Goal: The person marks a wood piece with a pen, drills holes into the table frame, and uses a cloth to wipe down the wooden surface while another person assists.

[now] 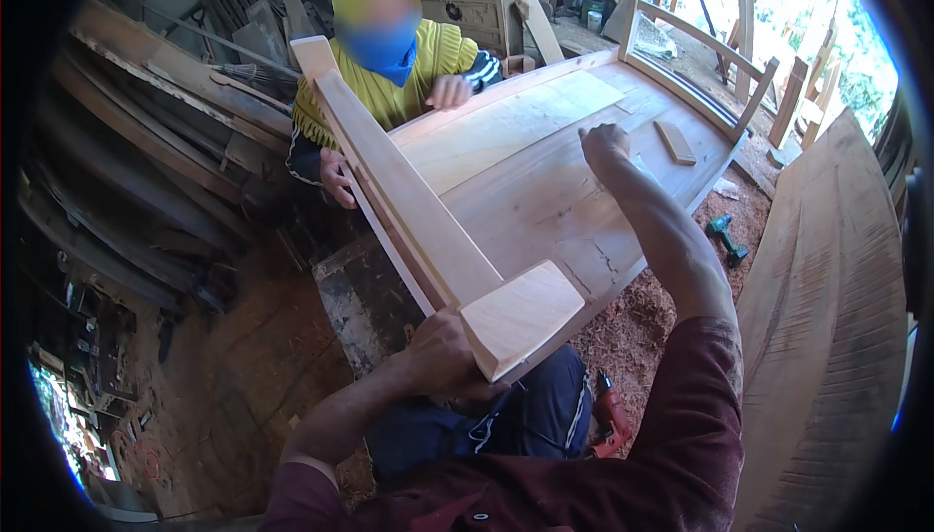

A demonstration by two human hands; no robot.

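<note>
Pale wooden bed frame (545, 192) lies flat on a support above the sawdust floor (632, 318), its near end rail (409, 201) standing up. The left hand (443, 352) closes around the rail's lower corner from beneath; its fingertips are hidden behind the wood. The right hand (605, 143) presses on the flat panel, its fingers hard to make out. A co-worker's hands (448, 91) rest on the far edge.

Maroon long-sleeved shirt, sleeves pushed up past elbows, both forearms bare. Dark blue trousers with pale stripe near knee. Left hand (443, 352), right hand (605, 143) ungloved.
</note>
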